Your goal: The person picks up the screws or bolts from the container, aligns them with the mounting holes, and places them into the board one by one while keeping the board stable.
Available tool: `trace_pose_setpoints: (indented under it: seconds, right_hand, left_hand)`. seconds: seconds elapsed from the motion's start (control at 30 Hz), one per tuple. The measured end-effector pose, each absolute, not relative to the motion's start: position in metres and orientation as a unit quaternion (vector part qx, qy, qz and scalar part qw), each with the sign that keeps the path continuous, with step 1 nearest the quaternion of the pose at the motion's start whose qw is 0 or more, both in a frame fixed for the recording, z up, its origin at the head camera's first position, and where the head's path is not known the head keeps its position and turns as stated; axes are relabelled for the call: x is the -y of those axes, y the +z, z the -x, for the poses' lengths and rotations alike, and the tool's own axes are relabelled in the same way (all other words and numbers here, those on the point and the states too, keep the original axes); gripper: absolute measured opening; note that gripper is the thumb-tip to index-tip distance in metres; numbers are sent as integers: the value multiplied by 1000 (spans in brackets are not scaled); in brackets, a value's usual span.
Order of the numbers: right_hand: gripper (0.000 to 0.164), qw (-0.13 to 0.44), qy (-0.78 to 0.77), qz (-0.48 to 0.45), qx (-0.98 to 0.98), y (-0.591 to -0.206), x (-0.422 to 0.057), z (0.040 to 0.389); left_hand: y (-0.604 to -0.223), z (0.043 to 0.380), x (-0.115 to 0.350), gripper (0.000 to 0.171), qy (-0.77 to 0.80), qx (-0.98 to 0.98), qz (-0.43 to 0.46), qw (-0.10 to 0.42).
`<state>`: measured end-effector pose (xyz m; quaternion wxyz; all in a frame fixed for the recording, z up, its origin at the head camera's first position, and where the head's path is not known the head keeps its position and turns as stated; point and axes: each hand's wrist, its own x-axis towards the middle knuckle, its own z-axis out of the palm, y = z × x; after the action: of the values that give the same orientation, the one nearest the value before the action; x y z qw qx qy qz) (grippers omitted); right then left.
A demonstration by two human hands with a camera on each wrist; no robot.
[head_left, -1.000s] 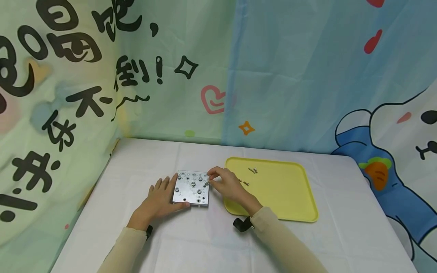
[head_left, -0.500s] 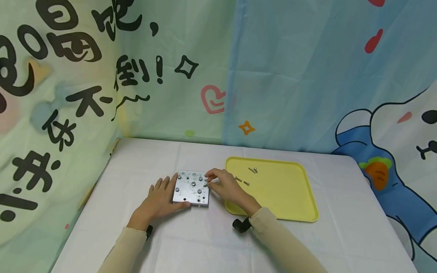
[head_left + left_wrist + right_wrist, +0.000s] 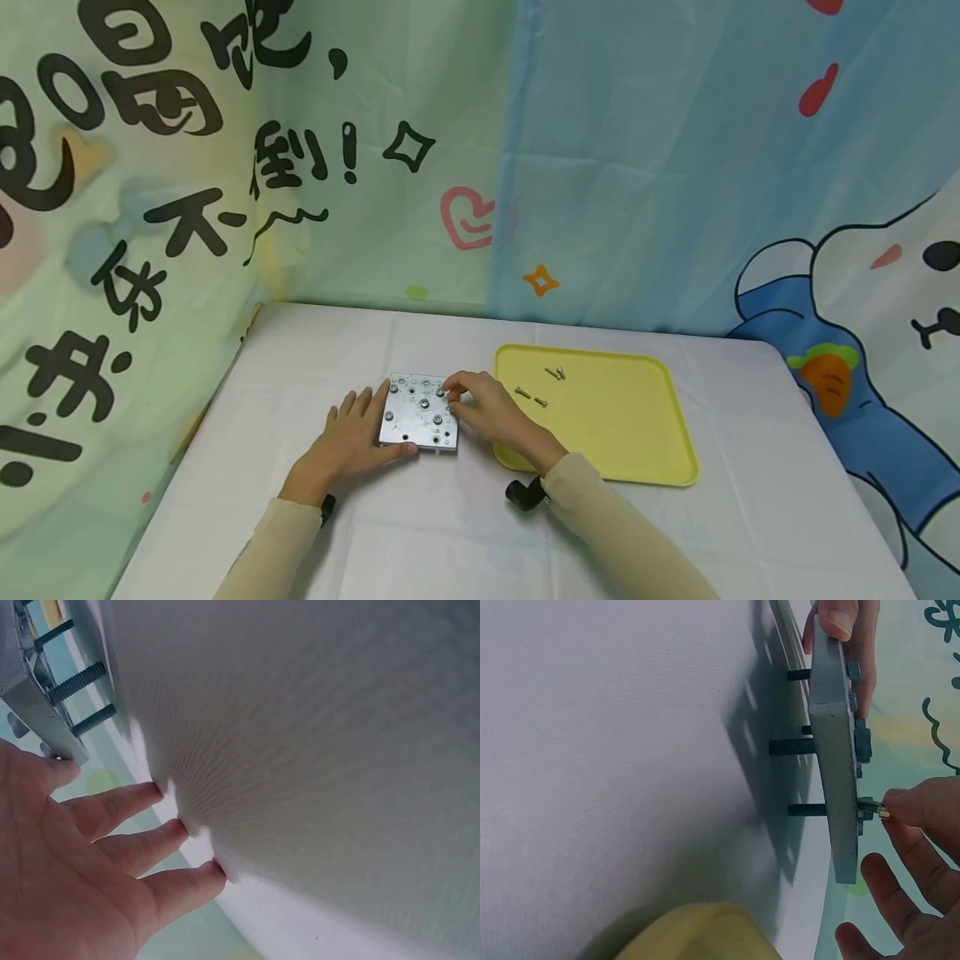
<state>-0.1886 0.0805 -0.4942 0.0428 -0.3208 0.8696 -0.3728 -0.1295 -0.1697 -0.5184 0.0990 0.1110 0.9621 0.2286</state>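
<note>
A metal plate (image 3: 411, 427) is set on the white-covered desk (image 3: 420, 533), left of the yellow tray (image 3: 622, 425). Screw heads are seen on its top face, and threaded ends (image 3: 793, 747) are seen sticking out below it.

The plate's left side is steadied by the left hand (image 3: 348, 446): its fingers are spread and straight, its thumb is laid along the near edge, and nothing is clasped in its grip. By the right hand (image 3: 487, 408), at the plate's right side toward the far corner, a small screw (image 3: 871, 805) is pinched between thumb and finger. The screw is pointed at the top face; whether its tip is seated in a hole cannot be told.

Four loose screws are held in the left part of the tray, two (image 3: 560, 374) toward the far edge and two (image 3: 541, 402) nearer. A beige sleeve (image 3: 622, 525) is worn on each arm. Beyond the desk a printed curtain (image 3: 637, 167) is hung, with black lettering at the left and a cartoon animal (image 3: 877, 425) at the right.
</note>
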Motion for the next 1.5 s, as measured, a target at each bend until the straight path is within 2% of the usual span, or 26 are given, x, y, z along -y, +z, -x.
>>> trace_pose_setpoints:
  seconds: [0.53, 1.23, 1.5]
  right_hand:
    - [22, 48, -366, 293, -882, -487, -94, 185]
    - [26, -32, -397, 195, -896, -485, -190, 210]
    - [25, -30, -394, 179, -901, -498, -207, 207]
  left_hand:
    - [-518, 130, 170, 113, 231, -961, -111, 100]
    - [-519, 129, 169, 114, 234, -961, -111, 100]
    - [-521, 129, 168, 114, 230, -962, -108, 103]
